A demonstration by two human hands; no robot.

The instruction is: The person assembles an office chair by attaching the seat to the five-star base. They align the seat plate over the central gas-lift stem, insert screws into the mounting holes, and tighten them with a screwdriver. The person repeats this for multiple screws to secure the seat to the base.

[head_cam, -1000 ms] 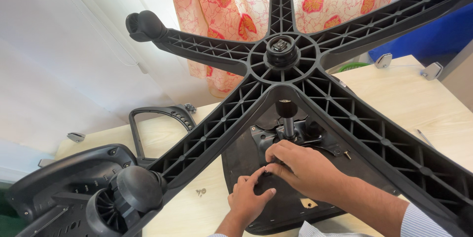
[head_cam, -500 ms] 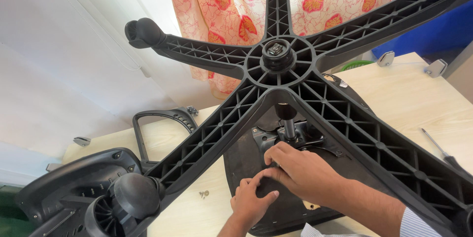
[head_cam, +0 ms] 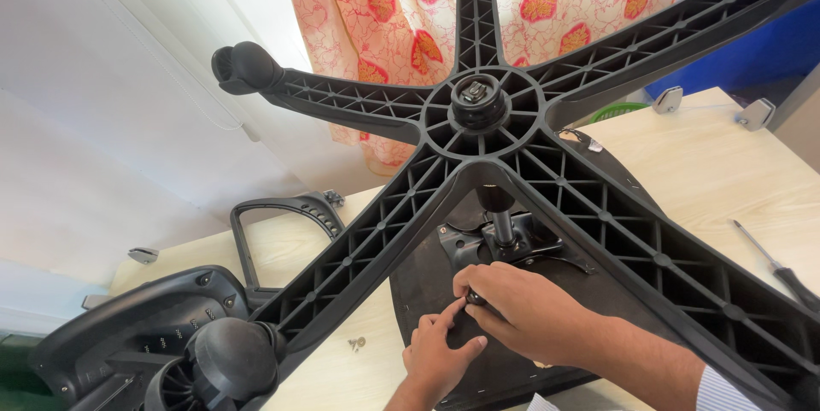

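An office chair lies upside down on a light wooden table (head_cam: 726,172), its black five-armed base (head_cam: 478,108) pointing up at me. Under the base, the dark seat underside (head_cam: 427,291) carries a metal mechanism plate (head_cam: 504,244) around the gas column. My right hand (head_cam: 525,313) reaches in from the lower right, its fingers closed on a small black knob (head_cam: 472,298) just below the plate. Coming up from the bottom edge, my left hand (head_cam: 437,355) rests on the seat, with its index finger stretched towards that knob.
A black armrest loop (head_cam: 282,219) and the black chair back (head_cam: 120,338) lie at the left, beside a caster (head_cam: 231,358). A loose screw (head_cam: 356,343) lies on the table. A screwdriver (head_cam: 781,273) lies at the right. Metal brackets (head_cam: 669,99) line the table edge. A floral curtain (head_cam: 393,26) hangs behind.
Both hands have stayed at the same spot below the mechanism plate, the fingers shifting only slightly. The view has drifted a little.
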